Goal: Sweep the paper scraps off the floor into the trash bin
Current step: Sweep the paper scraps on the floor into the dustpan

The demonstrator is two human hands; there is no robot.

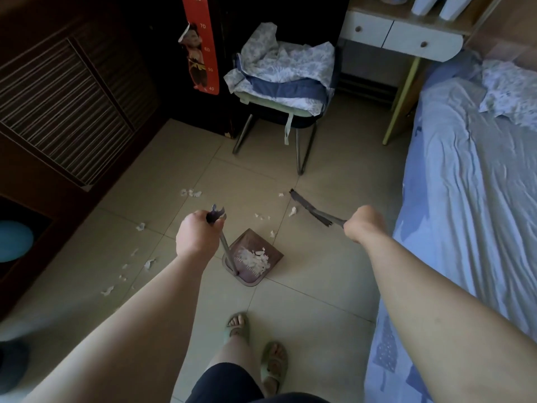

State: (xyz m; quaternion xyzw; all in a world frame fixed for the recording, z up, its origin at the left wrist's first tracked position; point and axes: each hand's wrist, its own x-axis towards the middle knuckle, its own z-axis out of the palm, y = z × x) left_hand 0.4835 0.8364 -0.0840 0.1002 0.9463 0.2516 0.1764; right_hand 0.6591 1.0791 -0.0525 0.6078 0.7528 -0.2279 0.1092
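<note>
left hand (pixel 197 237) is fisted round the top grip of the dustpan handle (pixel 227 251). right hand (pixel 364 223) is fisted round the broom (pixel 308 206) stick; can't tell if the bristles touch the floor (pixel 319 271). the dustpan (pixel 247 238) sits on the tiles ahead of the feet, mouth facing away, with 1 pile of scraps (pixel 252 260) already inside. the loose paper scraps (pixel 141 226) are scattered on the floor: about 5 between the pan and the broom head, 1 small clump further out on the left, and about 7 trailing down the left side near the dark cabinet (pixel 72 97). the tiniest bits are too small to count exactly. handling call: the scraps are near weightless, soft and crumpled, so they should skid and flutter on smooth tile; short low strokes look safer than big sweeps. the pan looks like light rigid plastic; i'd keep holding it at the top grip and carry it level or tipped back, since the pile sits loose. counts: 1 broom, 1 dustpan, 2 hands, both busy. no trash bin i can identify in view.
</note>
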